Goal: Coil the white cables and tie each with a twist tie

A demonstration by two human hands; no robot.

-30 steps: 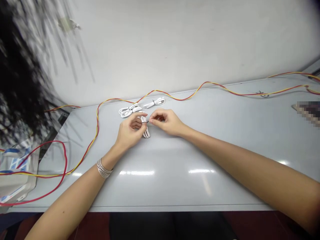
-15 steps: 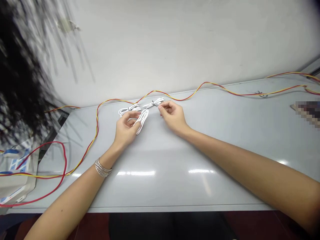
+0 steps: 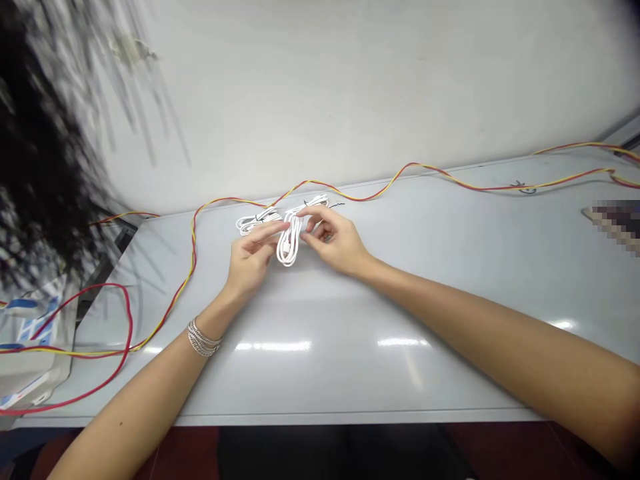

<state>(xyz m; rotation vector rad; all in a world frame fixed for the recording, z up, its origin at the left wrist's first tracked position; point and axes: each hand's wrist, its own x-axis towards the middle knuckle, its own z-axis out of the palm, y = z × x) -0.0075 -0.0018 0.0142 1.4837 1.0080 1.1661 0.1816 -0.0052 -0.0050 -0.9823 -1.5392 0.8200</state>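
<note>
A coiled white cable (image 3: 288, 248) is between my two hands, above the grey table. My left hand (image 3: 253, 257) touches its left side with the fingertips, the forefinger reaching over the coil. At its right side, my right hand (image 3: 334, 240) has forefinger and thumb apart, close to the upper part of the coil. Behind my left hand lies a tied white cable bundle (image 3: 256, 219). Another bundle (image 3: 320, 200) with a dark tie lies behind my right hand, partly hidden. A thin black twist tie (image 3: 338, 205) lies just past my right hand.
A red and yellow twisted wire (image 3: 193, 248) runs along the back and left of the table (image 3: 320, 373). A white device (image 3: 30, 373) with a red cord (image 3: 131, 320) is at the left. A pixelated object (image 3: 617, 223) lies far right.
My right hand has moved left to the coil and opened its fingers. The coil has turned more upright, and my left hand's grip has loosened. The black twist tie now shows beyond my right hand.
</note>
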